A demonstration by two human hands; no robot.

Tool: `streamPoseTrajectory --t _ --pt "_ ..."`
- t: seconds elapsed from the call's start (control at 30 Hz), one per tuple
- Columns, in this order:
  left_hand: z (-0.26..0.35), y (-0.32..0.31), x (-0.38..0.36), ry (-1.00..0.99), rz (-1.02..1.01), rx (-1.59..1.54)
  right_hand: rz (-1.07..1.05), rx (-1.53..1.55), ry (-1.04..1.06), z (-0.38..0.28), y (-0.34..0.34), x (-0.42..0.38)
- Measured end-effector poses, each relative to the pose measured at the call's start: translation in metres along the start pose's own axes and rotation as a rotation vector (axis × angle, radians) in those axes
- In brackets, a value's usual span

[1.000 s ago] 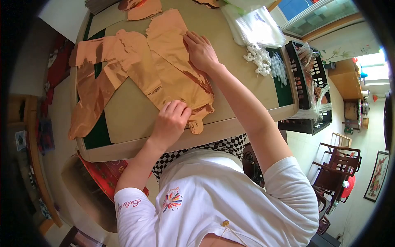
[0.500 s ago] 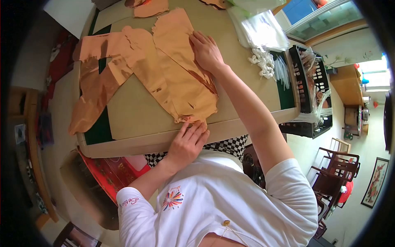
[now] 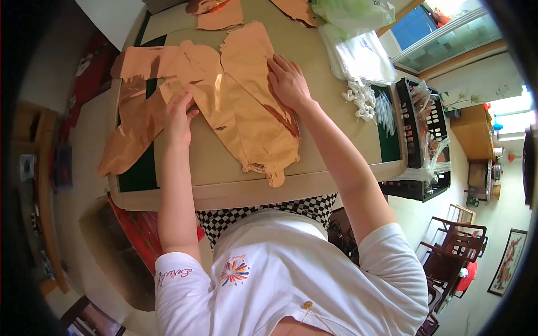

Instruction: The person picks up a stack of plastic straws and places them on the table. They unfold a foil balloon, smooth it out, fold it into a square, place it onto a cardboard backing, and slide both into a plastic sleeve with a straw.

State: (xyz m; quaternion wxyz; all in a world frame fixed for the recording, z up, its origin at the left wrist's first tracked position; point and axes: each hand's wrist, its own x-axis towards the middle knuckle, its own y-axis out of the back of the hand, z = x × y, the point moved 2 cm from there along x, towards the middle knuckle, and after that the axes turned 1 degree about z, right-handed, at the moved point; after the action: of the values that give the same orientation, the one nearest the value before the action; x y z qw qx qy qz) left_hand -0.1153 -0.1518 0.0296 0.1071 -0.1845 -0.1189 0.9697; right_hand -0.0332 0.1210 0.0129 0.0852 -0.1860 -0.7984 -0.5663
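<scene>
A large flat foil balloon (image 3: 255, 106) in shiny rose gold lies on the table, its tab hanging toward the front edge. My right hand (image 3: 288, 84) rests flat on its right side with fingers stretched. At the left edge of this balloon is my left hand (image 3: 179, 115), its fingers loosely bent and thumb apart, fingertips over the foil. More creased rose gold foil (image 3: 131, 112) spreads to the left, overlapping the large piece. Parts of the left fingers' undersides are hidden.
Further foil pieces (image 3: 220, 15) lie at the back. Clear plastic bags (image 3: 367, 59), a white bundle (image 3: 360, 101) and thin clear straws (image 3: 385, 112) sit at the right. A black crate (image 3: 412, 140) stands beyond the table's right edge.
My left hand has left the balloon's bottom tab and moved forward and left to its left edge. My right hand stays flat on the foil.
</scene>
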Motion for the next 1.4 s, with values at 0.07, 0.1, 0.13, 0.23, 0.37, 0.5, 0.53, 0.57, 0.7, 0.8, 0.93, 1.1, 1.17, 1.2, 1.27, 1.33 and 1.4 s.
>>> streamPoseTrajectory --t 0.07,0.1,0.13,0.23,0.37,0.5,0.53,0.57,0.7,0.8,0.93,1.1,1.17,1.2,1.27,1.33,1.4 --pt "0.004 -0.003 0.002 -0.029 0.006 0.059 0.069 0.023 0.020 -0.002 0.001 -0.001" --pt "0.005 -0.002 0.005 -0.035 0.005 0.088 0.104 0.035 0.029 -0.004 0.003 -0.002" --pt "0.006 -0.002 0.008 -0.041 0.002 0.117 0.097 0.012 0.050 -0.006 0.004 -0.002" --pt "0.006 -0.001 0.014 -0.048 0.028 0.203 0.050 -0.042 0.079 -0.009 0.009 -0.004" --pt "0.009 -0.003 0.013 -0.091 0.035 0.193 -0.018 -0.056 0.043 -0.007 0.005 -0.004" --pt "0.022 -0.028 -0.005 -0.253 0.018 0.250 0.009 -0.064 0.026 -0.006 0.002 -0.005" --pt "0.023 -0.032 -0.006 -0.309 0.005 0.266 0.010 -0.062 0.023 -0.006 0.002 -0.004" --pt "0.013 -0.033 0.006 -0.389 -0.003 0.361 0.009 -0.060 0.021 -0.006 0.003 -0.005" --pt "0.008 -0.084 0.001 -0.650 -0.193 0.626 0.005 -0.054 0.028 -0.005 0.000 -0.003" --pt "-0.029 -0.116 0.015 -0.649 -0.278 0.652 0.021 -0.067 0.039 -0.004 0.000 -0.003" --pt "-0.032 -0.135 0.009 -0.577 -0.430 0.698 0.028 -0.083 0.056 -0.003 -0.001 -0.004" --pt "-0.009 -0.097 0.028 -0.801 -0.096 0.883 0.012 -0.075 0.036 -0.007 0.002 -0.003" --pt "-0.014 -0.074 0.046 -1.016 0.085 1.047 0.014 -0.071 0.028 -0.004 0.000 -0.004" --pt "-0.015 -0.070 0.049 -1.058 0.086 1.096 0.016 -0.070 0.029 -0.005 0.000 -0.002" --pt "-0.019 -0.066 0.057 -1.138 0.086 1.192 0.015 -0.063 0.027 -0.005 0.000 -0.001" --pt "-0.003 -0.075 0.057 -1.030 0.056 1.352 0.005 -0.062 0.019 -0.004 0.001 -0.003" --pt "0.000 -0.082 0.064 -0.998 0.039 1.478 -0.005 -0.062 0.014 -0.005 0.002 -0.003"
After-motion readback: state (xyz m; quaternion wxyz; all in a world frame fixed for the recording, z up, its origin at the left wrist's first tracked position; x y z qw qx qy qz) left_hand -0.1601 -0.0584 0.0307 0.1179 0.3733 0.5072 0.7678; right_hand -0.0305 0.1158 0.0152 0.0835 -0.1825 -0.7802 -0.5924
